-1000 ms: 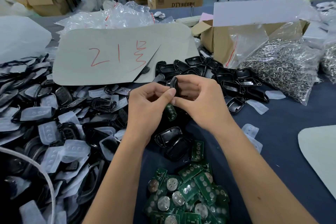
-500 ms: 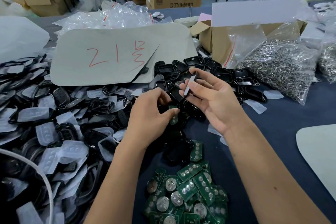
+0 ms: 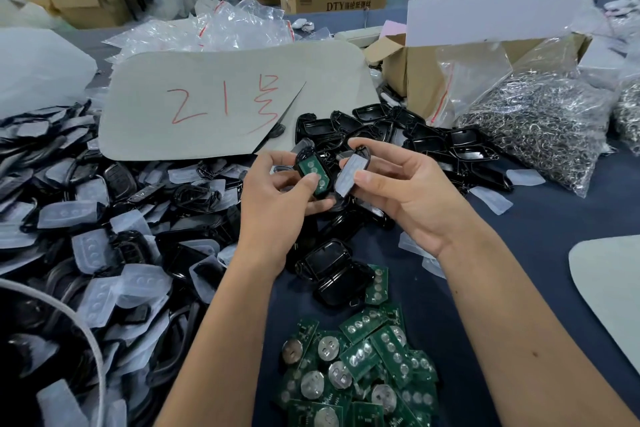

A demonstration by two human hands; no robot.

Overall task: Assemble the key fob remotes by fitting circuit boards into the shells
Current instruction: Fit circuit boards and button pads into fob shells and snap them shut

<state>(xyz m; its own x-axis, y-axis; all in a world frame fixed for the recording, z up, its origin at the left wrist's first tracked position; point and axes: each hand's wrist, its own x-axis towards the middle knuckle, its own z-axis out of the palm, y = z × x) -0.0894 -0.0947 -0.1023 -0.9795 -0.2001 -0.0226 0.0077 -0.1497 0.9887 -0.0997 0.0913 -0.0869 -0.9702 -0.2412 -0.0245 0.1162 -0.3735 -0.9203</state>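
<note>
My left hand (image 3: 277, 204) grips a black shell half with a green circuit board (image 3: 313, 170) seated in it, thumb pressing on the board. Just to its right, my right hand (image 3: 405, 191) pinches the other shell half (image 3: 349, 173), whose pale rubber button pad faces me. The two halves are held side by side above the table, slightly apart. A pile of loose green circuit boards (image 3: 360, 371) lies near the front edge. Empty black shells (image 3: 329, 270) lie between my forearms, and more black shells (image 3: 415, 142) lie behind my hands.
A big heap of black shells and translucent button pads (image 3: 90, 239) fills the left. A grey card marked in red (image 3: 221, 104) lies behind. At right stand a cardboard box (image 3: 415, 76) and a bag of metal rings (image 3: 540, 121). Another grey card (image 3: 613, 288) lies far right.
The hands have come apart: the left now shows the board-filled shell half turned up, and the right has turned its half flat with the pad facing me.
</note>
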